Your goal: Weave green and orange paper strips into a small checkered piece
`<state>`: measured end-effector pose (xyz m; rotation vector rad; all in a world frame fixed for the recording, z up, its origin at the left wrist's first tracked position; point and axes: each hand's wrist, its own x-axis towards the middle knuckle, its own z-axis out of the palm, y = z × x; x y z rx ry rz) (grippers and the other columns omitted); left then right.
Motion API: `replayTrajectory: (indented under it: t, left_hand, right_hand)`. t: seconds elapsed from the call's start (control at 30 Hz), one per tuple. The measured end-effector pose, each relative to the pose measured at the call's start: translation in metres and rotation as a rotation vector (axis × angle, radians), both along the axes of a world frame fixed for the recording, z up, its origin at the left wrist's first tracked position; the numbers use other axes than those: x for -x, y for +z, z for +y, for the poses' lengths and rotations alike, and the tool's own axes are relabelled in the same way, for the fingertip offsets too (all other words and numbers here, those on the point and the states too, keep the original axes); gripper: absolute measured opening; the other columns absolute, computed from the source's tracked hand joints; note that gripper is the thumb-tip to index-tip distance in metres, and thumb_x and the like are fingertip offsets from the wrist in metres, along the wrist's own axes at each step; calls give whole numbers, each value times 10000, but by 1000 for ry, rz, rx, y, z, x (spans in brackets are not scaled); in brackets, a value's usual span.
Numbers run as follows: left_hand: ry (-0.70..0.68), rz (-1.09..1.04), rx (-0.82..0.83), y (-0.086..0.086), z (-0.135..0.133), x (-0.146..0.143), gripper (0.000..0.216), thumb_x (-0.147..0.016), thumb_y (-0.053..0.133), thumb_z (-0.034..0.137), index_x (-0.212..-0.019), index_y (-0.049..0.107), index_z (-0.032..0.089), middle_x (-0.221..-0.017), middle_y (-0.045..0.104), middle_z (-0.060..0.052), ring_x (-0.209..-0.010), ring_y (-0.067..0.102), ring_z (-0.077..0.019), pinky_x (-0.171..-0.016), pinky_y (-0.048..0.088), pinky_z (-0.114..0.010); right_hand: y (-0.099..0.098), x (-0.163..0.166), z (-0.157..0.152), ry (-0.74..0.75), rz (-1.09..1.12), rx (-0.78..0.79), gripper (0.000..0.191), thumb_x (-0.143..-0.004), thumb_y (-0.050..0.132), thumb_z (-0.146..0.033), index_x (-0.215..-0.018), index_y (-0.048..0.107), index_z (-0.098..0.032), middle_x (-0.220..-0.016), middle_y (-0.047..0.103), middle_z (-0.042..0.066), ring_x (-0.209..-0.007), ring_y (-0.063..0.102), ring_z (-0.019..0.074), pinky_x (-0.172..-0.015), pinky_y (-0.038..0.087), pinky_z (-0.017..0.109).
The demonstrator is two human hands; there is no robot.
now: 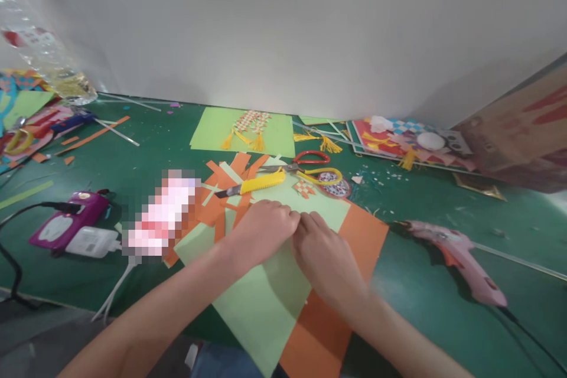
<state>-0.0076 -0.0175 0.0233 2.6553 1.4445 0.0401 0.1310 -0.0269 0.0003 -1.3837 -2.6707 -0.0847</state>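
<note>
My left hand (266, 229) and my right hand (326, 254) meet knuckle to knuckle above a light green sheet of paper (266, 301). Both are closed with fingers curled in. Whatever they may hold is hidden behind them. Beneath the green sheet, an orange sheet (365, 233) sticks out on the right. Just beyond my left hand lies a yellow-handled utility knife (262, 182). Scissors (312, 157) with red and yellow handles rest behind it. A small woven orange-and-white paper piece (305, 189) lies near the scissors. Orange paper strips (239, 164) are scattered left of my hands.
A pink glue gun (460, 260) with a cord lies at right. On the left are a pixelated phone (162, 212), a white charger (94, 242) and a purple power socket (71, 221). Tasselled woven pieces (252, 124) lie by the grey wall (283, 29).
</note>
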Motion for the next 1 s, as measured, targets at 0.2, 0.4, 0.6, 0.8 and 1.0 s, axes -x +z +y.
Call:
replayTrajectory:
  t: [0.2, 0.4, 0.6, 0.8, 1.0]
  left_hand:
    - [135, -448, 271, 2, 8, 4, 294, -940, 389, 229, -855, 668, 197, -806, 708, -25, -734, 640, -182, -560, 390, -247]
    - [227, -877, 486, -4, 8, 8, 300, -908, 474, 320, -708, 654, 186, -705, 679, -2, -616, 608, -115, -600, 448, -211]
    - [394, -1097, 635, -4, 4, 1, 235, -882, 511, 306, -790, 673, 163, -746, 714, -34, -586, 620, -105, -486, 434, -187]
    - [422, -1184, 596, -12, 1, -9, 273, -893, 500, 325, -752, 665, 160, -710, 700, -32, -600, 635, -124, -595, 503, -228]
    - [406, -1163, 635, -19, 0, -12, 272, -892, 509, 339, -763, 675, 166, -715, 695, -24, -634, 647, -126, -684, 512, -238]
  right_hand:
    - [28, -37, 35, -30, 379, 431, 150, -802, 523, -162, -662, 560, -202, -637, 627, 3, -593, 565, 145, -550, 419, 248]
    - [45, -55, 57, -144, 770, 527, 242, -694, 656, -412, -561, 615, -214, -472, 523, -25, -451, 444, 110, -451, 328, 248]
    - [30, -49, 57, -341, 1344, 612, 345, -591, 737, -459, -478, 536, -203, -435, 487, -27, -460, 451, 101, -469, 353, 251]
    - [17, -37, 47, -240, 1406, 764, 310, -662, 716, -480, -605, 624, -189, -523, 549, -9, -505, 472, 108, -502, 397, 267]
    - [7, -32, 44, -269, 1444, 829, 355, -679, 705, -518, -604, 628, -180, -525, 534, -8, -515, 458, 106, -504, 389, 264]
